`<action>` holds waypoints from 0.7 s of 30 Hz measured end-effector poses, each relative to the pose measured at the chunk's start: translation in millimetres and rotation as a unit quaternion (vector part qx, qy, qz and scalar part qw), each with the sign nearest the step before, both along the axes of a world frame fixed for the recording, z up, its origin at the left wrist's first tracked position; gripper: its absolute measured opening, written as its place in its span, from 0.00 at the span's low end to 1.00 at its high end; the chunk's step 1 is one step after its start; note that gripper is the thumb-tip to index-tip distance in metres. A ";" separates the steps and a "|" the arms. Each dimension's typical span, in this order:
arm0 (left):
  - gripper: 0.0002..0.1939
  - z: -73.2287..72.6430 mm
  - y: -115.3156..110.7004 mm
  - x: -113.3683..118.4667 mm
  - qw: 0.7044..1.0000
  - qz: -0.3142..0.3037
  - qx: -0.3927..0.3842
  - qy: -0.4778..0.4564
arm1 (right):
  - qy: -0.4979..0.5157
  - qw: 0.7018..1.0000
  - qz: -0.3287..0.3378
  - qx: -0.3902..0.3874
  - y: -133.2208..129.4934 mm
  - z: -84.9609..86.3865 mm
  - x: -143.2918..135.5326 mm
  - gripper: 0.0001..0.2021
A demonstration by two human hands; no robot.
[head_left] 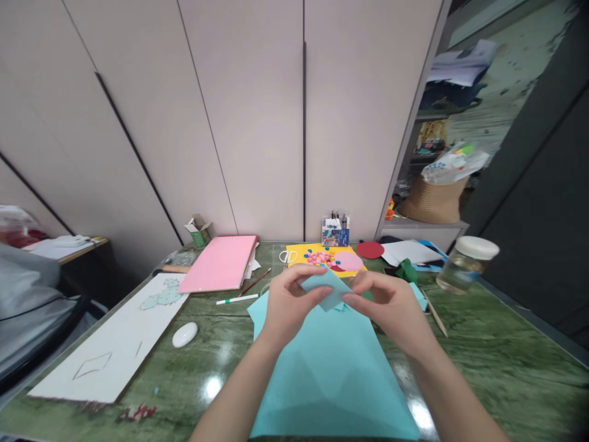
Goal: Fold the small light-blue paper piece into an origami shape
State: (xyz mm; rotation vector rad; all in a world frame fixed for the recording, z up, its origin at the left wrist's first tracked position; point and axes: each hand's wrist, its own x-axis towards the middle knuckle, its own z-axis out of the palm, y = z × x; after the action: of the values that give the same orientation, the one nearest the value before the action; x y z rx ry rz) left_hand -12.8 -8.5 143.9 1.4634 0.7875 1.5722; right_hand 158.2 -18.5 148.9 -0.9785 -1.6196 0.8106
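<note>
A small folded piece of light blue paper [329, 290] is held up between both hands. My left hand [294, 301] pinches its left side, thumb in front and fingers behind. My right hand [386, 304] grips the right corner between thumb and index finger. Beneath the hands a large turquoise sheet [331, 374] lies on the green marbled table [184, 387]. Just past the hands, pink and blue pieces [321, 257] and a pink paper circle [348, 261] rest on a yellow sheet [298, 252].
On the left are a white board [124, 331] with drawings, a white oval object [184, 334], a pink folder [221, 264] and a marker [237, 299]. White scissors [288, 256] lie behind. At right stand a lidded jar [467, 264] and a wooden stick [435, 313].
</note>
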 end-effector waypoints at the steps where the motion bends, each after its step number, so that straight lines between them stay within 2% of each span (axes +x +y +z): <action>1: 0.12 0.1 -0.1 -0.1 1.000 0.001 0.000 0.001 | 0.002 1.000 -0.001 0.001 0.1 -0.3 -0.2 0.10; 15: 0.12 1.0 -2.0 -0.3 1.000 0.009 -0.012 -0.008 | 0.013 1.000 -0.001 0.005 -1.6 -0.9 -3.2 0.08; 21: 0.08 3.2 -4.7 0.6 0.999 0.023 -0.024 0.021 | 0.039 0.999 -0.009 -0.008 2.9 -1.7 -7.6 0.10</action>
State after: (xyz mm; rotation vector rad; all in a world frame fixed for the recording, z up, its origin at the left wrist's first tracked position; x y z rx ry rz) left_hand -12.2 -13.2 147.1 1.4584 0.8826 1.5502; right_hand 150.6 -15.6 147.2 -0.9595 -1.5391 0.8407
